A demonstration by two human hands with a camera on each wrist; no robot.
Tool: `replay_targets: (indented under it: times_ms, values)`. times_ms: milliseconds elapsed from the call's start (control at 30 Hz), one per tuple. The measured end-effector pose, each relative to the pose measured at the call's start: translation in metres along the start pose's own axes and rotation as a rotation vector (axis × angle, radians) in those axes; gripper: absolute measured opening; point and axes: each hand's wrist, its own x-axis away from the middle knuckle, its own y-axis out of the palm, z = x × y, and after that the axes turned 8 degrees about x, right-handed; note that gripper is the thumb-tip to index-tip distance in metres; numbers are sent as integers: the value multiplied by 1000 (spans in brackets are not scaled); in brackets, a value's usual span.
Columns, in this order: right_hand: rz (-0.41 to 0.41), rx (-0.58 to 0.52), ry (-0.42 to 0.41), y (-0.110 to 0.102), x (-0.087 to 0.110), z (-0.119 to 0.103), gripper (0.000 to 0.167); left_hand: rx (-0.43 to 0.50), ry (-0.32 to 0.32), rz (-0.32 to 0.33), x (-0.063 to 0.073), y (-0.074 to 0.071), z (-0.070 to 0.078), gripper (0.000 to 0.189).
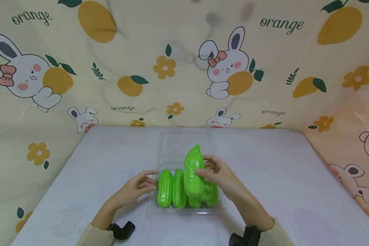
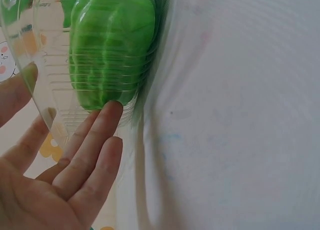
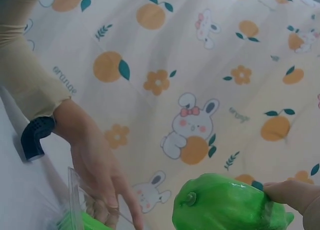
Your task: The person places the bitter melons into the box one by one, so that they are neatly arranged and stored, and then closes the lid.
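My right hand (image 1: 219,172) pinches a glossy green toy vegetable (image 1: 193,171), shaped like a short fat cucumber, between thumb and fingers. It is held upright above the clear plastic box (image 1: 200,211), its tip pointing away. In the right wrist view the held vegetable (image 3: 220,205) shows its rounded end with a small nub. Several similar green vegetables (image 1: 165,188) lie side by side in the box, those on the right partly hidden behind the held one. My left hand (image 1: 138,186) has its fingers spread loosely at the box's left wall, fingertips (image 2: 112,109) right at the clear plastic.
The box's clear lid (image 1: 184,141) lies folded back behind it. All stands on a white-covered table (image 1: 110,150), with a patterned cloth (image 1: 184,89) of rabbits and oranges hanging behind. Black wrist devices (image 1: 123,231) sit on both wrists.
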Motion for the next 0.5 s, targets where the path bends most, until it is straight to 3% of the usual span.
replay_targets:
  times_ms: [500]
  values:
    - [-23, -1, -7, 11, -5, 0, 62, -8, -10, 4, -1, 0, -1, 61]
